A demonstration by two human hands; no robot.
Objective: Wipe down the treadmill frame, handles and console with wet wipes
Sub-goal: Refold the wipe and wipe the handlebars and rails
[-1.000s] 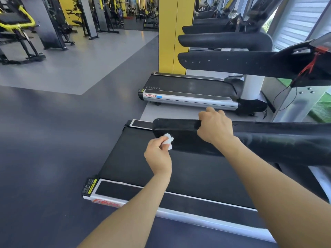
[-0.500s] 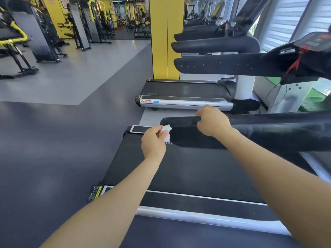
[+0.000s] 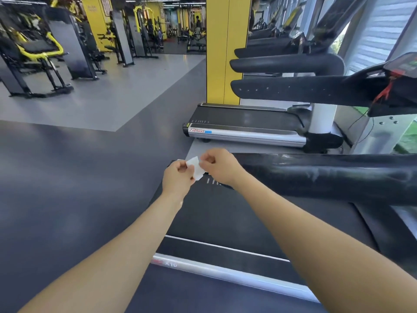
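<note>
Both grips pinch the wet wipe [image 3: 195, 167] — left hand [image 3: 178, 177], right hand [image 3: 220, 166] (wipe between them) — beside the handrail [image 3: 327, 175].

Head-worn view, forward and down

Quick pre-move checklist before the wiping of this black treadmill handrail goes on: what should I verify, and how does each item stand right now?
1. Small white wet wipe in hand: ok, pinched between the left hand and the right hand.
2. Wipe opened flat for wiping: not ok, it looks partly folded between the fingers.
3. Wipe on the padded black handrail: not ok, it is held at the rail's near end, off the surface.
4. Handrail free of obstacles: ok, nothing lies on it.
5. Wipe wet enough: cannot tell.
6. Rail surface: pale streaks show; whether they are dirt or moisture, cannot tell.
</note>
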